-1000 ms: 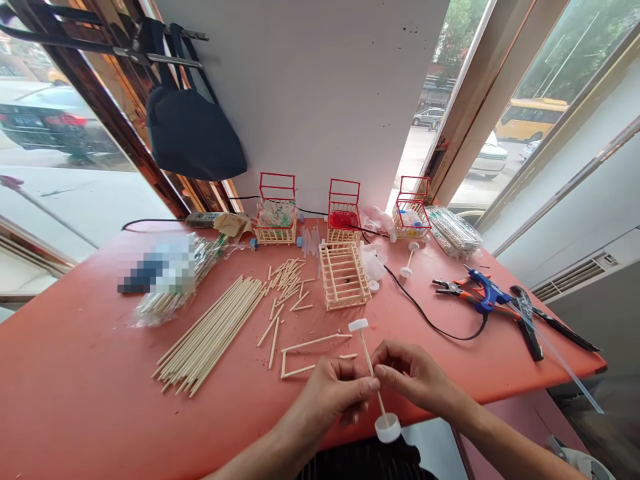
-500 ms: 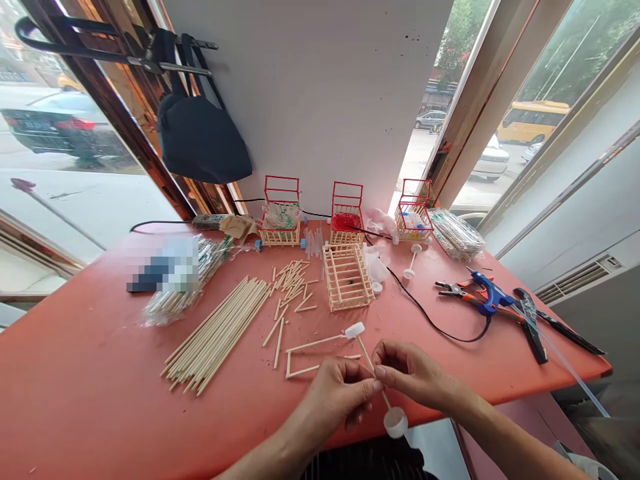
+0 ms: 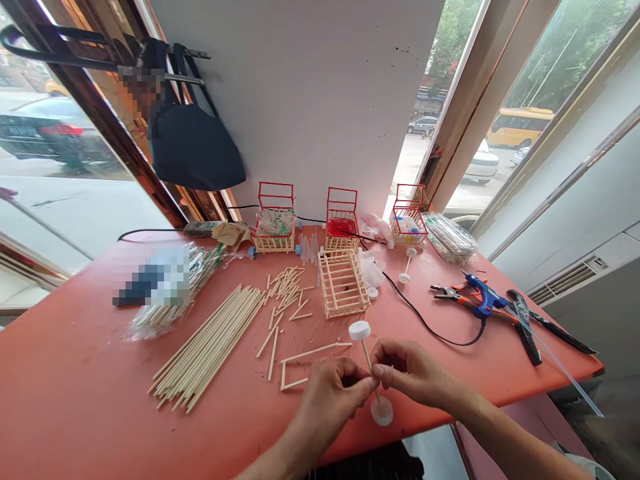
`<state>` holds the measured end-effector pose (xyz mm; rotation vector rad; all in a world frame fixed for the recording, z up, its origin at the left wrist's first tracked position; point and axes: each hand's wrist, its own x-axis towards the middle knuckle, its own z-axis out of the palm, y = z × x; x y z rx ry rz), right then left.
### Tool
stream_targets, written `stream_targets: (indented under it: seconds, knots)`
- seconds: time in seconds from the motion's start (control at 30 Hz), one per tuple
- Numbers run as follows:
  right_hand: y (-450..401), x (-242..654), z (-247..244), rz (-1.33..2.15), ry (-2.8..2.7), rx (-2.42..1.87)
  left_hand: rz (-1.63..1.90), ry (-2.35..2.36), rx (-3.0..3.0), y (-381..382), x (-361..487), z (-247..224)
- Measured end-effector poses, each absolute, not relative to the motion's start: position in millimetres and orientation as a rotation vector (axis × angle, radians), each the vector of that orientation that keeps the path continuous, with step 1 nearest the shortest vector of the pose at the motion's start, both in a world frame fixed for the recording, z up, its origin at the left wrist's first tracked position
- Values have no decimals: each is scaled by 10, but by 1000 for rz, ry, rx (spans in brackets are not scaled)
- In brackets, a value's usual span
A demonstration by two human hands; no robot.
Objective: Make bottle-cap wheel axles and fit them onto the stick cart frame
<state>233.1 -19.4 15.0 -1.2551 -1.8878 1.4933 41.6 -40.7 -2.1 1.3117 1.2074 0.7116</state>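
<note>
Between my fingertips is a thin wooden stick (image 3: 366, 353) with a white bottle cap (image 3: 359, 330) on its upper end and another white cap (image 3: 382, 411) on its lower end. My left hand (image 3: 334, 390) pinches the stick near its middle. Just beside it, my right hand (image 3: 413, 371) is closed on the same stick. A three-sided frame of sticks (image 3: 283, 375) lies on the table behind my left hand, which hides part of it. Beyond the hands stands a small wooden stick crate (image 3: 345, 283). A second stick with caps (image 3: 407, 265) lies farther back.
Long sticks (image 3: 207, 347) and short cut pieces (image 3: 286, 287) lie to the left on the red table (image 3: 75, 373). On the right are a blue glue gun (image 3: 484, 297), its black cord and pliers (image 3: 447, 292). Several red-topped stick baskets (image 3: 275, 237) line the wall.
The capped stick has turned more upright in my fingers. Its lower cap has swung left, and its upper cap now faces me more. The view has shifted slightly.
</note>
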Motion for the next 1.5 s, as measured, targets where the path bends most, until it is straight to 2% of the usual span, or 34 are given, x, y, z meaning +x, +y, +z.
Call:
stream_targets:
  seconds: [0.53, 0.7, 0.87, 1.23, 1.5]
  knots:
    - [-235, 2201, 193, 1042, -2036, -1381, 757, 1153, 1604, -358, 242, 11]
    - [-225, 2267, 232, 1095, -2016, -1411, 950, 1320, 1926, -270, -66, 26]
    - [-233, 2337, 216, 1184, -1984, -1398, 824, 1388, 2106, -166, -209, -102]
    - [-170, 2375, 152, 1356, -1942, -1361, 642, 1341, 2171, -87, -143, -206]
    - [-131, 2382, 119, 1359, -2007, -1311, 693, 1340, 2061, -16, -98, -326]
